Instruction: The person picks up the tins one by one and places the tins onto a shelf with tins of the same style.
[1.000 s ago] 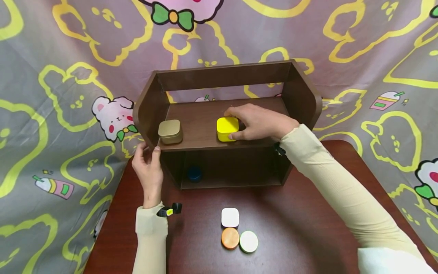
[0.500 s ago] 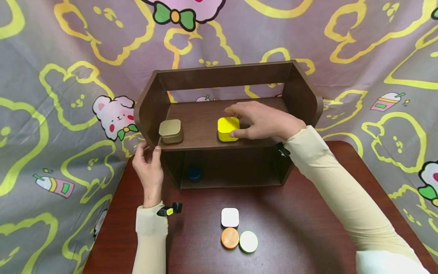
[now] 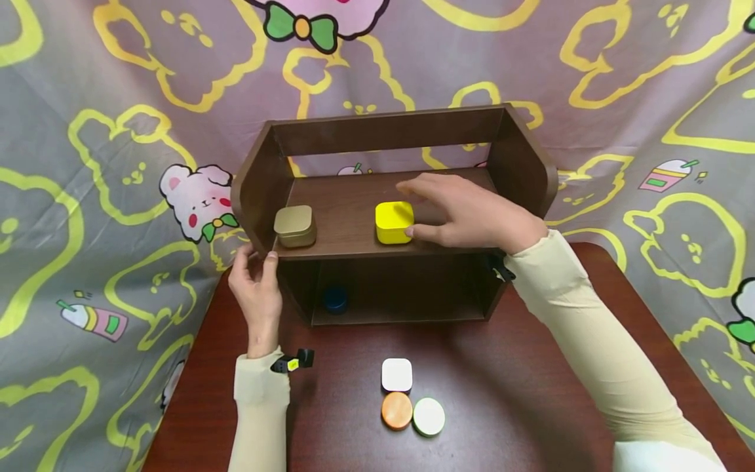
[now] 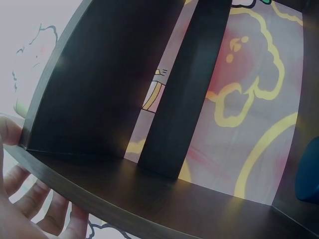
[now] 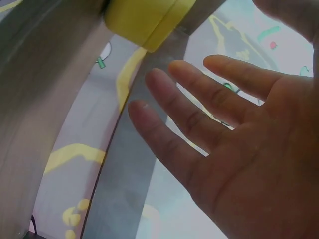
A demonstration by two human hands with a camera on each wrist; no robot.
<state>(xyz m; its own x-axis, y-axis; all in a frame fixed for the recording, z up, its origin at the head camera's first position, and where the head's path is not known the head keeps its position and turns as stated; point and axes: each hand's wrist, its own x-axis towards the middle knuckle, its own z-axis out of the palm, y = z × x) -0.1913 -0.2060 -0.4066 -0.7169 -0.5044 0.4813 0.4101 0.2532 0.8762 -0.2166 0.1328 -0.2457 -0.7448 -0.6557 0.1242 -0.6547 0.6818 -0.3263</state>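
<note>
On the upper board of a dark brown wooden shelf (image 3: 342, 252) stands a small yellow lidded tin (image 3: 394, 223). My right hand (image 3: 472, 213) is just to its right, fingers spread and thumb tip at the tin's front right corner. In the right wrist view the open palm faces the yellow tin (image 5: 149, 20), with a gap between fingers and tin. My left hand (image 3: 256, 288) grips the shelf's left side panel, thumb on the front edge and fingers around the outer face. A gold square tin (image 3: 295, 227) stands on the upper board near that hand.
A round blue container (image 3: 335, 299) sits in the lower compartment at the left. On the table (image 3: 348, 432) in front lie a white square-topped tin (image 3: 396, 375), an orange round tin (image 3: 397, 411) and a green-rimmed white round tin (image 3: 428, 417). Patterned cloth (image 3: 118, 196) hangs behind.
My right hand has let go of the yellow tin, its fingers opening as it drew back to the right. The yellow tin stays in place. My left hand has kept its grip on the shelf.
</note>
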